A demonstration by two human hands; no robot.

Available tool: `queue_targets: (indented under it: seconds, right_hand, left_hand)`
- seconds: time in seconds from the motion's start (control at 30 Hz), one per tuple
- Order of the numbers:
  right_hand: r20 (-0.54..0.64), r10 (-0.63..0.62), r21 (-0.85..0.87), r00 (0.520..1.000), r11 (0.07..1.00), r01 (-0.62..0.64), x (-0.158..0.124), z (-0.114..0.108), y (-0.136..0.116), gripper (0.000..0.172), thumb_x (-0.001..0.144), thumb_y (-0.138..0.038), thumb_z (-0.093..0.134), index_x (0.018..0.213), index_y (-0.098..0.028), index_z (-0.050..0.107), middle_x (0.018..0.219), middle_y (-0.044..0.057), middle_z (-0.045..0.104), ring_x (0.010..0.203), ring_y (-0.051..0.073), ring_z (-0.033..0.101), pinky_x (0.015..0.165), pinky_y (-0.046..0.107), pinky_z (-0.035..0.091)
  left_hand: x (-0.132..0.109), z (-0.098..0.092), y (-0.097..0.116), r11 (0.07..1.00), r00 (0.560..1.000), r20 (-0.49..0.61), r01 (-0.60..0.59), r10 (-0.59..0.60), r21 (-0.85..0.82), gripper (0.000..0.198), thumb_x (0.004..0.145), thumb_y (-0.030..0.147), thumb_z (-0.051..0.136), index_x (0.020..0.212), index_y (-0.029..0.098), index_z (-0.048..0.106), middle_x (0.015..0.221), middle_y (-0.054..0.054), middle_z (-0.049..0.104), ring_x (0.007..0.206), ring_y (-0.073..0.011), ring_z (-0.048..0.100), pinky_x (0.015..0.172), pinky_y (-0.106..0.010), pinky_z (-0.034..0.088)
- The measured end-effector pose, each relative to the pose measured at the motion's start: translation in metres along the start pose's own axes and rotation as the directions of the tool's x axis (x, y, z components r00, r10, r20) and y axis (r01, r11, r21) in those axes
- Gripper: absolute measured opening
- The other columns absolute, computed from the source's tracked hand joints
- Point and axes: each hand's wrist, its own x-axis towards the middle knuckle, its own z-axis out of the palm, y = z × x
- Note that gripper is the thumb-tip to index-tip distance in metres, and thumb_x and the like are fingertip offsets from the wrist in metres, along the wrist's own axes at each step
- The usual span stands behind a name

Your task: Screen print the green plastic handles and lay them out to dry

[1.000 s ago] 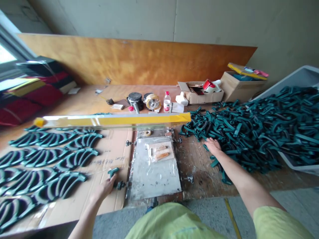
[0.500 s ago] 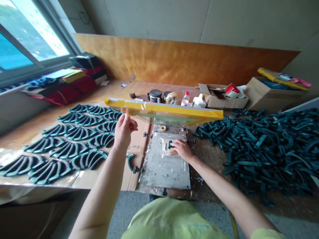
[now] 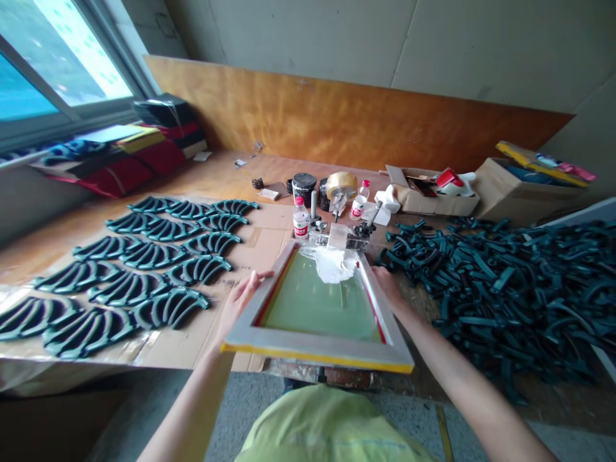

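Note:
A screen-printing frame (image 3: 317,346) with a grey wooden border and a yellow front edge lies lowered over the bench in front of me. Its green mesh carries a smear of white ink (image 3: 332,264) at the far end. My left hand (image 3: 239,300) grips the frame's left rail, fingers curled over it. My right hand (image 3: 387,286) rests against the right rail, its fingers partly hidden behind the wood. To the right spreads a big pile of dark green curved plastic parts (image 3: 500,282).
Rows of dark green curved parts (image 3: 139,269) lie on cardboard at my left. Behind the frame stand ink tins (image 3: 304,188), a tape roll (image 3: 341,185) and small bottles (image 3: 300,224). Cardboard boxes (image 3: 433,196) sit at the back right. Folded cloth lies under the window (image 3: 125,154).
The frame, raised half a second ago, has swung down flat over the plate. My left hand came down with its rail. My right hand left the plate and moved to the right rail.

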Motion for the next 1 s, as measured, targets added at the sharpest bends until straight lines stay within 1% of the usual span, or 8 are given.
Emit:
queue_targets:
  seconds: [0.17, 0.23, 0.3, 0.43, 0.6, 0.7, 0.9, 1.0]
  right_hand:
    - [-0.119, -0.048, -0.029, 0.992, 0.999, 0.044, 0.047, -0.025, -0.017, 0.050, 0.085, -0.024, 0.065, 0.133, -0.016, 0.056, 0.133, 0.014, 0.056, 0.120, 0.023, 0.054, 0.102, 0.036, 0.044]
    - [-0.038, -0.103, -0.100, 0.994, 0.990, 0.099, 0.069, -0.021, -0.041, 0.057, 0.080, -0.022, 0.071, 0.133, -0.016, 0.053, 0.134, 0.015, 0.053, 0.123, 0.026, 0.050, 0.102, 0.038, 0.043]
    - [0.114, -0.084, -0.173, 0.990, 0.979, 0.103, 0.083, -0.012, -0.062, 0.043, 0.079, -0.020, 0.071, 0.120, -0.015, 0.060, 0.119, 0.014, 0.062, 0.112, 0.027, 0.057, 0.093, 0.036, 0.047]
    - [0.284, -0.053, -0.239, 0.958, 0.963, 0.124, 0.072, 0.005, -0.075, 0.015, 0.083, -0.016, 0.061, 0.097, -0.015, 0.066, 0.092, 0.009, 0.070, 0.087, 0.023, 0.064, 0.076, 0.030, 0.048]
    - [0.382, -0.349, -0.128, 0.856, 0.897, 0.423, 0.025, -0.001, -0.061, 0.025, 0.081, -0.004, 0.051, 0.093, -0.018, 0.067, 0.094, 0.007, 0.070, 0.093, 0.020, 0.062, 0.077, 0.028, 0.046]
    - [0.444, -0.438, -0.018, 0.782, 0.868, 0.496, 0.022, -0.016, -0.053, 0.026, 0.076, -0.002, 0.054, 0.088, -0.021, 0.068, 0.090, 0.003, 0.070, 0.090, 0.019, 0.062, 0.075, 0.026, 0.044]
    - [0.215, -0.329, -0.076, 0.919, 0.933, 0.352, 0.027, -0.003, -0.057, 0.017, 0.082, -0.009, 0.055, 0.086, -0.019, 0.068, 0.091, 0.006, 0.069, 0.092, 0.021, 0.059, 0.077, 0.030, 0.045]
    - [0.150, -0.427, -0.038, 0.892, 0.899, 0.437, 0.008, 0.012, -0.054, 0.022, 0.081, -0.004, 0.054, 0.092, -0.016, 0.069, 0.094, 0.009, 0.069, 0.097, 0.023, 0.057, 0.085, 0.033, 0.045]
  left_hand:
    - [-0.016, -0.001, -0.071, 0.971, 0.969, 0.065, 0.240, -0.240, 0.005, 0.087, 0.066, 0.065, 0.071, 0.137, 0.018, 0.052, 0.085, -0.003, 0.069, 0.075, -0.0214, 0.065, 0.064, -0.030, 0.050]
    - [-0.013, 0.003, -0.091, 0.970, 0.969, 0.051, 0.242, -0.242, 0.017, 0.094, 0.065, 0.065, 0.070, 0.143, 0.018, 0.045, 0.080, -0.001, 0.067, 0.072, -0.0196, 0.064, 0.063, -0.029, 0.049]
    - [-0.009, 0.004, -0.102, 0.973, 0.972, 0.052, 0.227, -0.229, 0.033, 0.093, 0.068, 0.064, 0.068, 0.144, 0.017, 0.043, 0.080, -0.001, 0.066, 0.071, -0.0183, 0.063, 0.064, -0.028, 0.049]
    - [-0.005, 0.000, -0.111, 0.971, 0.970, 0.065, 0.228, -0.233, 0.069, 0.083, 0.071, 0.062, 0.067, 0.138, 0.017, 0.050, 0.080, -0.001, 0.066, 0.074, -0.0188, 0.062, 0.065, -0.028, 0.047]
    - [-0.005, -0.002, -0.117, 0.969, 0.969, 0.056, 0.238, -0.241, 0.065, 0.076, 0.071, 0.063, 0.066, 0.132, 0.019, 0.056, 0.078, 0.000, 0.065, 0.073, -0.0193, 0.063, 0.064, -0.028, 0.047]
    - [-0.006, -0.001, -0.117, 0.971, 0.971, 0.054, 0.232, -0.235, 0.056, 0.073, 0.071, 0.063, 0.067, 0.128, 0.018, 0.058, 0.077, 0.000, 0.065, 0.074, -0.0195, 0.063, 0.065, -0.028, 0.047]
    - [-0.008, 0.001, -0.109, 0.975, 0.973, 0.053, 0.221, -0.223, 0.035, 0.068, 0.071, 0.060, 0.068, 0.121, 0.015, 0.060, 0.082, -0.003, 0.067, 0.076, -0.0202, 0.063, 0.066, -0.029, 0.048]
    - [-0.008, 0.001, -0.105, 0.974, 0.972, 0.053, 0.226, -0.227, 0.031, 0.070, 0.070, 0.061, 0.069, 0.122, 0.015, 0.059, 0.079, -0.003, 0.068, 0.073, -0.0200, 0.063, 0.064, -0.029, 0.048]
